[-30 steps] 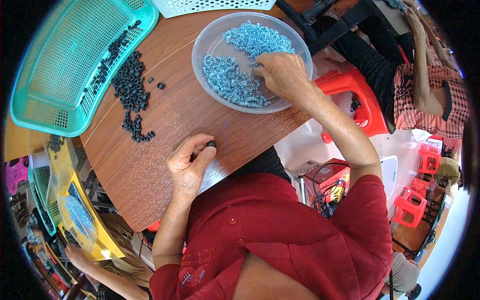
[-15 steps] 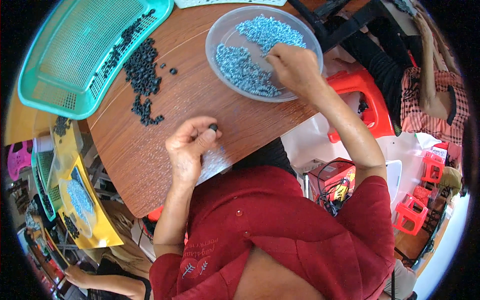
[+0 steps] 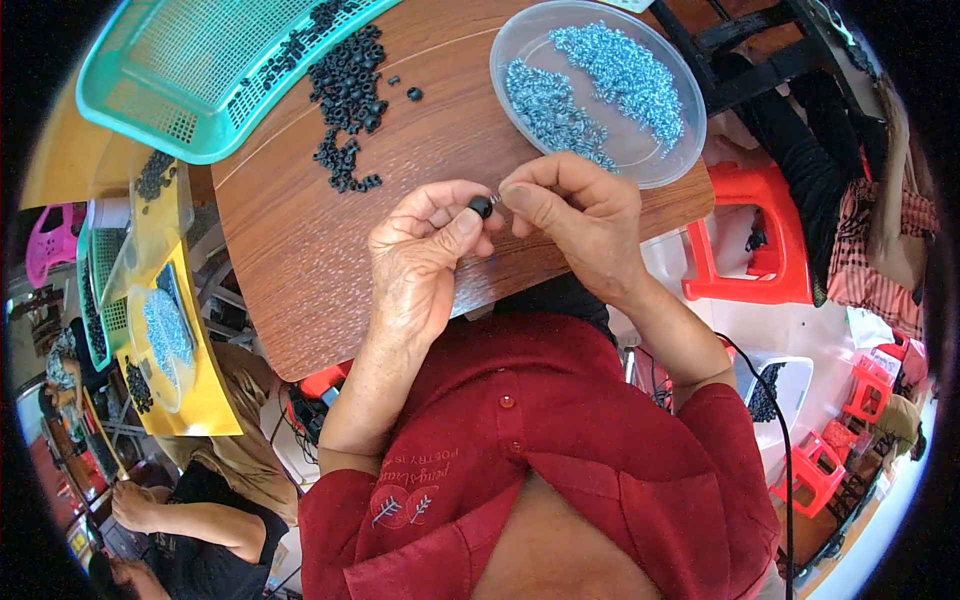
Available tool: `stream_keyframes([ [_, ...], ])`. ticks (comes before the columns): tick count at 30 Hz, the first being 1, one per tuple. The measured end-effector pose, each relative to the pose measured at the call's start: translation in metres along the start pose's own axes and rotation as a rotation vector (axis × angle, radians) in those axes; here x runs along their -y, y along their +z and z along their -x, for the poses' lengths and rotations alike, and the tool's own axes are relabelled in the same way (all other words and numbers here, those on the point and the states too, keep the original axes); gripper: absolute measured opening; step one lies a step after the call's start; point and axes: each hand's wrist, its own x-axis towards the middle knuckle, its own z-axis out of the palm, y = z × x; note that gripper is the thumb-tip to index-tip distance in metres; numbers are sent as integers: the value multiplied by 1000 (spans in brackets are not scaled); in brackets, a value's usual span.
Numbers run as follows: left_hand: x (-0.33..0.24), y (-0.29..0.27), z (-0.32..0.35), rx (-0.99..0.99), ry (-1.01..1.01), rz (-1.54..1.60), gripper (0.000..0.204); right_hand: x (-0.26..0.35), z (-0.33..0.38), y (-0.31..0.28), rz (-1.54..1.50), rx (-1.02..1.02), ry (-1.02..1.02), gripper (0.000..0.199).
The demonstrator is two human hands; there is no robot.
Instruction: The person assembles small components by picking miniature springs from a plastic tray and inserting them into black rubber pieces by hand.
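My left hand pinches a small round black piece between thumb and fingers, above the table's near edge. Against its end my right hand holds a tiny silvery metal piece, coil-like but mostly hidden by the fingertips. Beyond the right hand stands a round clear plastic bowl with two heaps of small shiny bluish metal pieces. Loose black pieces lie heaped on the wooden table, farther off to the left.
A turquoise mesh basket with black pieces sits at the table's far left. Right of the table are a red stool and another person's legs. At left, a person in black sits by a yellow table holding a similar bowl.
My right hand has come out of the bowl to meet the left, now bringing a tiny metal piece against the black one. The view has shifted, so table things appear farther right and higher.
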Motion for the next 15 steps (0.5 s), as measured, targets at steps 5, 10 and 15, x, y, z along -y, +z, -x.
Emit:
stream_keyframes([
  [5, -2, 1, 4, -37, 11, 35, 21, -2, 3, 11, 8, -24, -58, 8],
  [10, 0, 3, 6, -93, 62, 23, 21, -4, 5, 16, 149, -34, -170, 7],
  [15, 1, 6, 9, -108, 138, -71, 20, -6, 4, 21, 254, -97, -237, 3],
])
